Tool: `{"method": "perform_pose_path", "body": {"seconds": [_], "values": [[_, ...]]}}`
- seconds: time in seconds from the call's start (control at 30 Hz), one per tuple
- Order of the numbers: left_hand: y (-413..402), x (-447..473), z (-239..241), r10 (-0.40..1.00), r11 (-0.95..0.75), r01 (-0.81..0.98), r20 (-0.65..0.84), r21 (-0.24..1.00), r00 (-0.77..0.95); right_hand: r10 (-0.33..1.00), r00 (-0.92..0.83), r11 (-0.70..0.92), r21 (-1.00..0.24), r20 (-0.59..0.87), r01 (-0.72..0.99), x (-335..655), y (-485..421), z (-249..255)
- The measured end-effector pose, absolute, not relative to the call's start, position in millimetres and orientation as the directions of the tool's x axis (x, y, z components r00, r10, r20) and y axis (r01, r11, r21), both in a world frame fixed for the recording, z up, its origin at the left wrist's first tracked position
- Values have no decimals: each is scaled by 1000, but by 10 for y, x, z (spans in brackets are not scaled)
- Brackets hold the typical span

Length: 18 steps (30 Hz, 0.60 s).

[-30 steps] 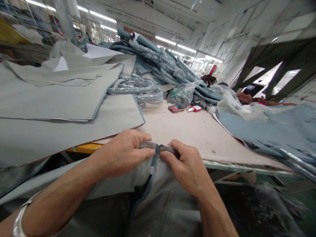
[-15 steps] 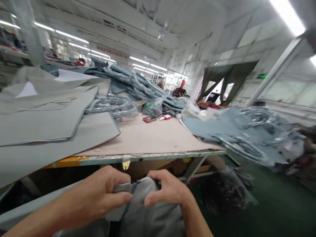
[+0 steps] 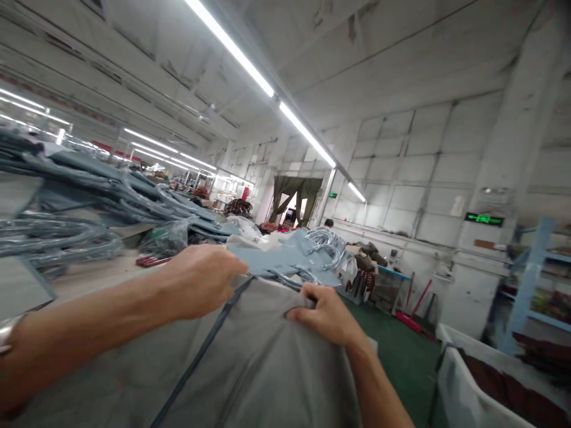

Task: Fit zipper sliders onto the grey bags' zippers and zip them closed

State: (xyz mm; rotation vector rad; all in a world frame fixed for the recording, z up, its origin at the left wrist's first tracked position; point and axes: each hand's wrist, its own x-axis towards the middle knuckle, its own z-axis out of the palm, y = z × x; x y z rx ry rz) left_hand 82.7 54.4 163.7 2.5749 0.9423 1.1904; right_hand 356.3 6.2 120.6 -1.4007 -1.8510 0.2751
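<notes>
Both my hands grip the top edge of a large grey fabric cover (image 3: 250,356) with a dark blue zipper strip (image 3: 209,342) running down it. My left hand (image 3: 200,279) is closed on the edge left of the zipper. My right hand (image 3: 323,312) is closed on the edge right of it, fingers curled over the cloth. The cover hangs down in front of me, lifted up high.
Behind the cover is a worktable (image 3: 84,276) with plastic-wrapped blue-grey piping bundles (image 3: 89,202) and blue-grey fabric pieces (image 3: 285,249). A white bin with dark cloth (image 3: 491,380) stands at the lower right. Green floor (image 3: 401,351) lies between. Blue shelving (image 3: 530,279) is at the far right.
My hands have lifted the cover up and to the right, away from the table edge. The view has swung up and right toward the wall and ceiling.
</notes>
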Motion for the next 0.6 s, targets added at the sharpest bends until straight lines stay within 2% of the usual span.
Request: {"method": "perform_pose_path", "body": {"seconds": [0.03, 0.1, 0.17, 0.23, 0.3, 0.37, 0.43, 0.53, 0.6], "values": [[456, 944, 1836, 567, -803, 517, 649, 297, 507, 863, -56, 360, -534, 502, 765, 3622, -164, 1417], [301, 1113, 2187, 509, -802, 580, 674, 145, 535, 795, -2, 257, -334, 607, 907, 3662, -627, 1795], [181, 1189, 2445, 424, -795, 607, 723, 9, 545, 755, 23, 166, -225, 655, 960, 3599, -1061, 2079], [89, 1180, 2582, 310, -783, 613, 788, -104, 531, 785, -29, 142, -134, 619, 981, 3453, -1411, 2237], [16, 1095, 2589, 224, -771, 621, 852, -142, 473, 828, -127, 199, -75, 546, 977, 3252, -1645, 2244], [-43, 950, 2475, 206, -781, 618, 897, -90, 390, 840, -217, 293, -79, 497, 953, 3021, -1749, 2106], [-91, 758, 2271, 264, -810, 586, 895, 4, 360, 843, -272, 382, -162, 464, 910, 2771, -1729, 1860], [-125, 401, 1860, 461, -823, 507, 823, 257, 331, 868, -342, 472, -387, 358, 792, 2347, -1546, 1407], [-125, 124, 1541, 603, -775, 428, 747, 466, 279, 822, -508, 564, -488, 257, 666, 2019, -1414, 1125]]}}
